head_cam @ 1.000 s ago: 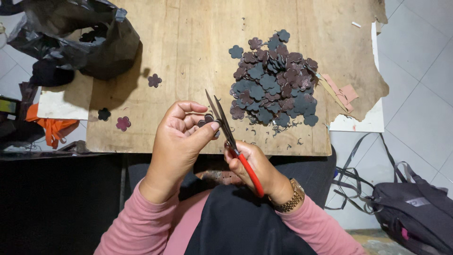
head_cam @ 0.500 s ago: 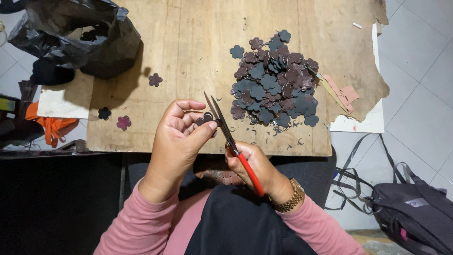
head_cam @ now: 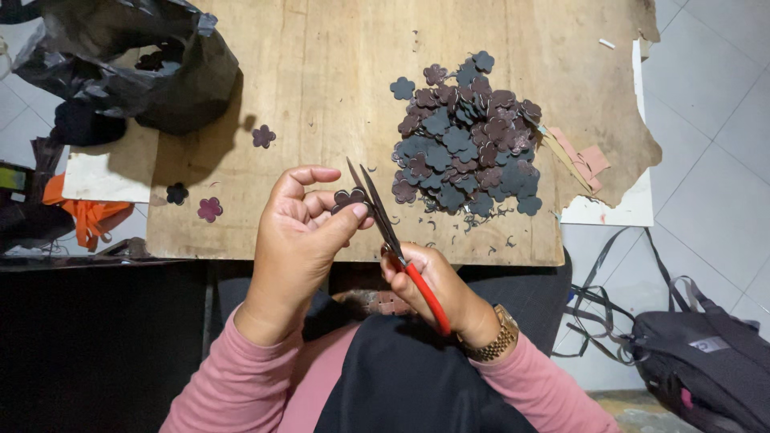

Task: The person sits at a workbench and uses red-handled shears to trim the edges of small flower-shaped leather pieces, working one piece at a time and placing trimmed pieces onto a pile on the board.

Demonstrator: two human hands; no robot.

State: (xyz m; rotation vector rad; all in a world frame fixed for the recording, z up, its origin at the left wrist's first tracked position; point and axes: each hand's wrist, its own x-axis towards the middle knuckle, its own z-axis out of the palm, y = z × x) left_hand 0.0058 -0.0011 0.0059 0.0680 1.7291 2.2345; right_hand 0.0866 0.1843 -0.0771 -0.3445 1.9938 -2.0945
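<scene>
Where tiled floor [head_cam: 706,120] borders worn wooden board [head_cam: 321,80]: left hand [head_cam: 301,240] pinching flower cutout [head_cam: 350,198], right hand [head_cam: 437,289] gripping scissors [head_cam: 385,220].

Pink long sleeves [head_cam: 241,377], a black apron (or top) [head_cam: 417,385], gold wristwatch [head_cam: 496,341].

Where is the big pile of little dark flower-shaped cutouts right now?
In the head view, the heap of dark flower-shaped cutouts lies on the wooden board, to the right, just beyond the red-handled scissors in the right hand.

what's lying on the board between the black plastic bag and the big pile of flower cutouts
In the head view, one loose flower cutout lies between the black plastic bag and the pile; otherwise bare wooden board.
</scene>
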